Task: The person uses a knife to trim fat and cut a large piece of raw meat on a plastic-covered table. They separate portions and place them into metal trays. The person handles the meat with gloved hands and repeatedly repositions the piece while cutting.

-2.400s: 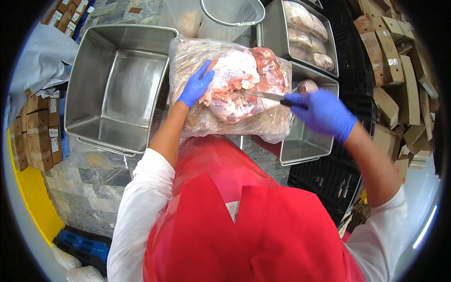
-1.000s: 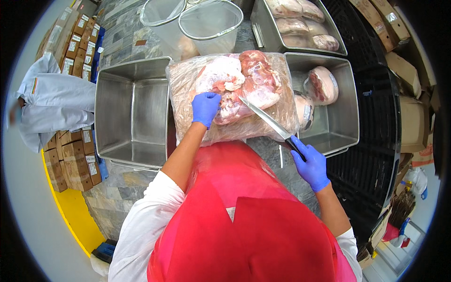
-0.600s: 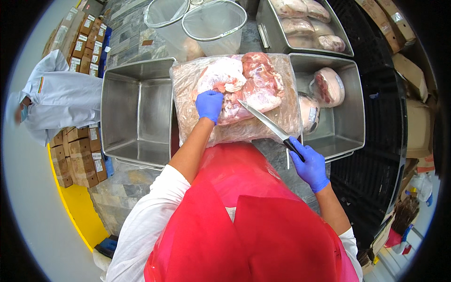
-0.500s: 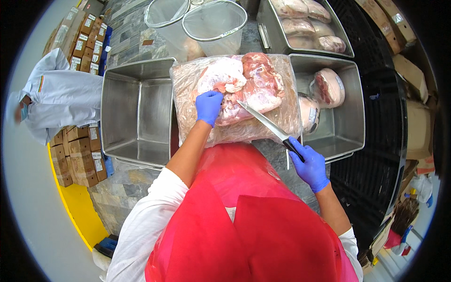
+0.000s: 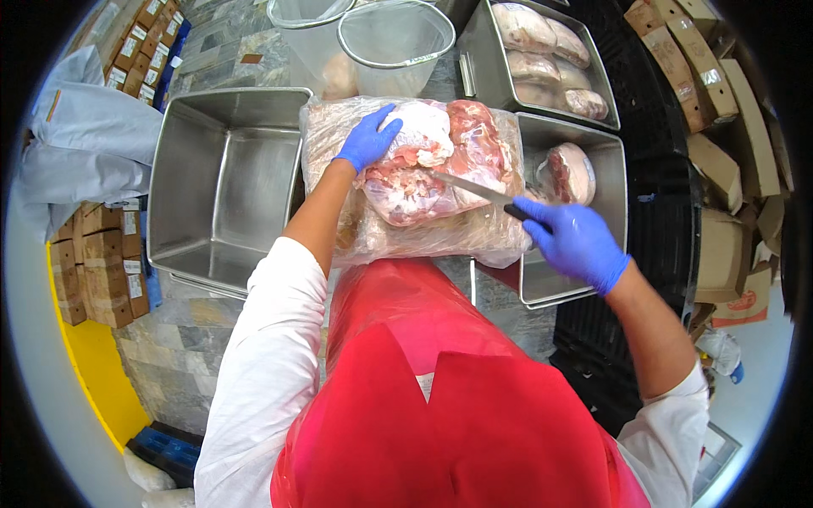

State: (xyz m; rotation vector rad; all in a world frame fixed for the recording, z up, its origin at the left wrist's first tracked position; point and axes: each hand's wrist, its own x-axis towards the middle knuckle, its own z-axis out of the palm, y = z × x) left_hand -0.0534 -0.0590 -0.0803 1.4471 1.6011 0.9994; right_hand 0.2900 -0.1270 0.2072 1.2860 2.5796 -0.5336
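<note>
Since the earlier frame, the left hand (image 5: 368, 142) has gone from bunched fist to spread palm on the meat's upper left, and the right hand (image 5: 576, 241) has swung forward with the knife (image 5: 474, 189). The meat (image 5: 411, 196) lies on the plastic-wrapped worktop (image 5: 440, 244), between two steel tubs (image 5: 241, 203). The left grip is apart, fingers fanned; the right is clamped around the dark handle. The blade's tip meets the meat near its middle; how deep it sits cannot be told. Good cutting here likely calls for steady left-hand pressure, fingertips well off the blade's line, and short, light strokes, since soft, loose flesh would probably shift under a heavy push.
</note>
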